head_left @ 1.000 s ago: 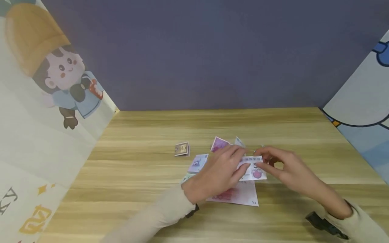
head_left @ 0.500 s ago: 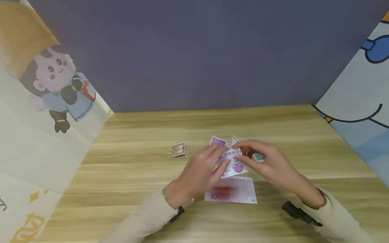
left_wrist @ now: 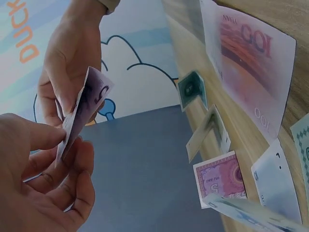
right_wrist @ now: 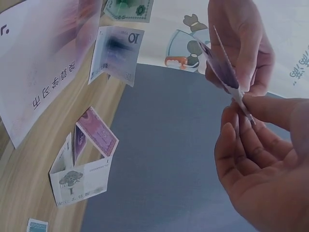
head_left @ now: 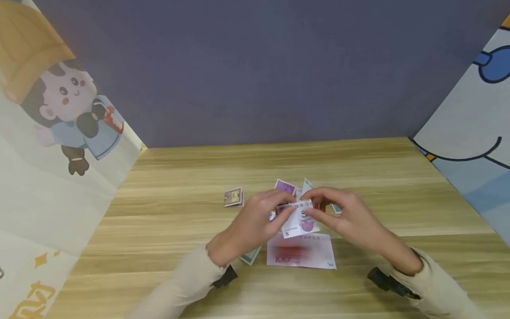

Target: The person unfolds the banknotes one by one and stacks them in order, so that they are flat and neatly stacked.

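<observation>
5 banknote (head_left: pixel 300 225): between left fingers (head_left: pixel 277 197) and right fingers (head_left: pixel 324 193). 100 banknote (head_left: pixel 301 252): on table (head_left: pixel 179 230), nearside of the fingers. Part-hidden banknote (head_left: pixel 251 255): left of 100 banknote, nearside of left fingers. Folded banknote (head_left: pixel 233 197): on table, well left of the fingers. Small 5 banknote (head_left: pixel 285 187): just beyond left fingers (1 banknote (right_wrist: pixel 91 180) beside it).

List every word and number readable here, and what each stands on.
"100" and "YUAN": large reddish note
"5": held note
"5": small magenta note
"10": blue note
"1": folded grey note
"DUCK": patterned wall
Other print, including Chinese characters: too small, blurred or cut off to read surely.
</observation>
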### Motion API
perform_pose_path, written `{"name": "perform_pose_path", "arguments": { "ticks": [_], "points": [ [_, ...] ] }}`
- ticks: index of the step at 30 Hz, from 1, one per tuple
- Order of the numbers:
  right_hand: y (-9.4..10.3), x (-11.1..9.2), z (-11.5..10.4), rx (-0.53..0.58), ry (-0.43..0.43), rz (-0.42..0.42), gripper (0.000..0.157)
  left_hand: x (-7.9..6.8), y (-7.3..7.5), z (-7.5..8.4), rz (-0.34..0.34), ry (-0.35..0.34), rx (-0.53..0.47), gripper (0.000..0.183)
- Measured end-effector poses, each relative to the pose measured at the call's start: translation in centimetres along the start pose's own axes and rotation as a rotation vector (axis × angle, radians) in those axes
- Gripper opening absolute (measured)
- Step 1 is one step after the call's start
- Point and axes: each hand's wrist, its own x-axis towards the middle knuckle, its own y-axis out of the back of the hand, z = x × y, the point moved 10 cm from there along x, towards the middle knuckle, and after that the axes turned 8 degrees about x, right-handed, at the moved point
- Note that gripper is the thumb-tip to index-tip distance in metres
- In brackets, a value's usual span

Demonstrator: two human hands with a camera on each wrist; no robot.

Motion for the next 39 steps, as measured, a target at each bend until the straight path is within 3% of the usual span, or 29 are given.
{"name": "perform_pose_path", "arguments": {
  "ticks": [9, 15, 21, 28, 31, 36, 39],
  "points": [
    [0.0, 0.0, -0.1, -0.092, 0.022, 0.035, 0.028, -0.1, 0.3, 0.8, 0.066, -0.077, 0.176, 0.008],
    [0.1, -0.2, -0.4, -0.066, 0.041, 0.051, 0.032, -0.2, 0.8, 1.4, 0.141, -0.115, 0.255, 0.007],
    [0.2, -0.1, -0.7, -0.074, 0.057, 0.073, 0.033, -0.2, 0.5, 0.6, 0.104, -0.038, 0.251, 0.011],
    [0.3, -0.1, -1.0, -0.141, 0.104, 0.108, 0.033, -0.3, 0.2, 1.2, 0.096, -0.059, 0.325, 0.007],
    [0.2, -0.1, -1.2, -0.155, 0.106, 0.11, 0.032, -0.3, 0.0, 1.1, 0.082, -0.053, 0.257, 0.006],
    [0.2, -0.2, -1.3, -0.127, 0.102, 0.091, 0.032, -0.3, -0.2, 0.2, 0.023, 0.01, 0.015, 0.002],
    [0.1, -0.2, -1.3, -0.082, 0.091, 0.048, 0.033, -0.2, 0.0, -0.2, 0.007, 0.045, -0.071, 0.004]
  ]
}}
